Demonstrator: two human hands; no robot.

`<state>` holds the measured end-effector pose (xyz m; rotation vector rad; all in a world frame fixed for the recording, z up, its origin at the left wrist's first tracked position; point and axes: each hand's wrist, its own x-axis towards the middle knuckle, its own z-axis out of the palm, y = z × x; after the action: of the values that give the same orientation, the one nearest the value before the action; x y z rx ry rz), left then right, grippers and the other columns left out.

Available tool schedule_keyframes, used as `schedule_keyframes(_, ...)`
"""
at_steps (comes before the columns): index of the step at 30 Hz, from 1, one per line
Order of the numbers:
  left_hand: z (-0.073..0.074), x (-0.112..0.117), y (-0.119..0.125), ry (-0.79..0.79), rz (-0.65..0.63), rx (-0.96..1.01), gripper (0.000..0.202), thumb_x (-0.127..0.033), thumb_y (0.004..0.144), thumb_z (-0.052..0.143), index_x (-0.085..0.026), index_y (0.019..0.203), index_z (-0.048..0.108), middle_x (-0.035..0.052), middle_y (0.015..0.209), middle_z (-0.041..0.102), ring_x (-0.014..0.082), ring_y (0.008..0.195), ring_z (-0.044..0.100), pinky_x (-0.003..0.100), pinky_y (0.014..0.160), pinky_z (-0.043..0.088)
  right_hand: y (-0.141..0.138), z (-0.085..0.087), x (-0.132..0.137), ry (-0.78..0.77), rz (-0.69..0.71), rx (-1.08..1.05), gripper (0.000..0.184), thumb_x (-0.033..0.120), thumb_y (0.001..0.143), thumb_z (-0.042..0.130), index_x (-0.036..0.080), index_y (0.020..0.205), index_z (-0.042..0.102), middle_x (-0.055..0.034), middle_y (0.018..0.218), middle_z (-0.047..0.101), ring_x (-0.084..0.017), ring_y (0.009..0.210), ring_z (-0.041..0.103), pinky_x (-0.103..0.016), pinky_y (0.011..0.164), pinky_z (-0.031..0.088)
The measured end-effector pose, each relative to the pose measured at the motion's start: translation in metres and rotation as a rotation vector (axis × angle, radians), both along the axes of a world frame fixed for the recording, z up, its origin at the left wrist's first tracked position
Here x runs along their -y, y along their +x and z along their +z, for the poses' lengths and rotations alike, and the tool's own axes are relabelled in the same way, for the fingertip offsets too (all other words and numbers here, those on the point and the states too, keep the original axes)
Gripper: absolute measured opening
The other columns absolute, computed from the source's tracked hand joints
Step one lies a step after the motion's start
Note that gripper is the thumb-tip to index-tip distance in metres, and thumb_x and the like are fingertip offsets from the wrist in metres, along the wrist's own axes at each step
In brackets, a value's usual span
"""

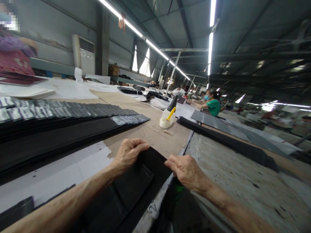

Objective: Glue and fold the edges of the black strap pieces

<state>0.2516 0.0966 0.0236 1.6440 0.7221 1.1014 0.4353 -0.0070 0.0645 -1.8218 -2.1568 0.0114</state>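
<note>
Overhead, a large workshop is lit by long strip lights (210, 48), and a white cabinet unit (84, 53) is set against the wall. Brown and white sheets are spread over the surface (157, 137). At its near edge, low in the middle of the view, a black piece (157, 158) is held up by its far edge. One corner of that edge is pinched between the thumb and fingers of the left hand (130, 152); the other end is pinched likewise by the right hand (185, 168), the two hands being kept apart. A smooth dark panel (134, 183) is seen on the piece. Beyond the hands, a white container (166, 121) is placed, with a yellow-handled tool (172, 112) set at it. To the left, dark strips (73, 111) are laid in overlapping rows; to the right, a long black stack (225, 139) is laid beside a stained grey board (228, 174). Farther off, a person in green (213, 106) is seen.
</note>
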Motion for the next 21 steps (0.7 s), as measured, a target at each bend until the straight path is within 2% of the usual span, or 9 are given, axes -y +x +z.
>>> schedule_keyframes(10, -0.003, -0.007, 0.001, -0.068, -0.01, 0.052, 0.027, -0.04, 0.071, 0.061, -0.014, 0.067, 0.066, -0.0013, 0.058, 0.055, 0.0116, 0.058, 0.046, 0.022, 0.055, 0.033, -0.009, -0.004, 0.0, 0.093, 0.099, -0.089, 0.033, 0.03, 0.089, 0.033, 0.02, 0.058, 0.038, 0.0041, 0.045, 0.042, -0.009, 0.042, 0.041, -0.022, 0.048, 0.027)
schedule_keyframes(18, -0.005, -0.009, 0.003, -0.14, -0.066, 0.091, 0.028, -0.042, 0.07, 0.062, -0.014, 0.067, 0.064, -0.002, 0.056, 0.055, 0.0097, 0.051, 0.044, 0.02, 0.049, 0.031, -0.007, 0.004, -0.003, -0.004, -0.008, -0.015, 0.035, 0.033, 0.091, 0.034, 0.02, 0.061, 0.046, 0.0033, 0.051, 0.049, -0.009, 0.046, 0.045, -0.021, 0.049, 0.029)
schedule_keyframes(21, -0.005, -0.01, 0.003, -0.182, -0.051, 0.119, 0.031, -0.043, 0.07, 0.061, -0.013, 0.068, 0.062, -0.0015, 0.056, 0.055, 0.0097, 0.05, 0.045, 0.02, 0.048, 0.031, -0.012, 0.002, -0.006, 0.079, -0.061, -0.004, 0.026, 0.033, 0.089, 0.039, 0.02, 0.073, 0.056, 0.0013, 0.062, 0.058, -0.01, 0.054, 0.052, -0.022, 0.054, 0.031)
